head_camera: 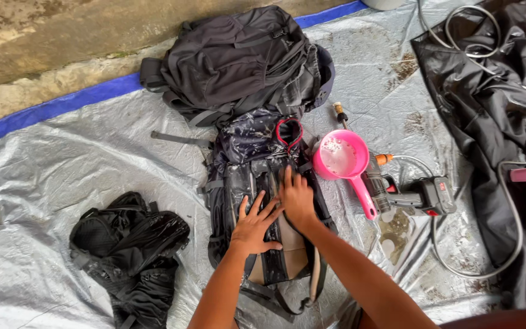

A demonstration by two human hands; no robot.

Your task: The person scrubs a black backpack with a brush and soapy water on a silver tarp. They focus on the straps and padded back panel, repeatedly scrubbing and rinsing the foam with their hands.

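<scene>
Here, both hands press flat and open-fingered on a wet backpack (257, 176) lying mid-tarp (62, 170), the left hand (254, 224) beside the right hand (296, 198), grasping nothing. The step looks like hand-scrubbing the pack's back panel. Rinsing would likely call for the pink scoop (343, 159) or spray gun (412, 196) just right. Two more bags lie nearby, one above (238, 58), one lower left (132, 250).

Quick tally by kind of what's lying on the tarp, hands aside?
Backpacks: 3, wet one under both hands, dark grey one, small black one
Pink scoop: 1
Handheld sprayer: 1
Hose: 1
Black cloth: 1
Total: 7
</scene>
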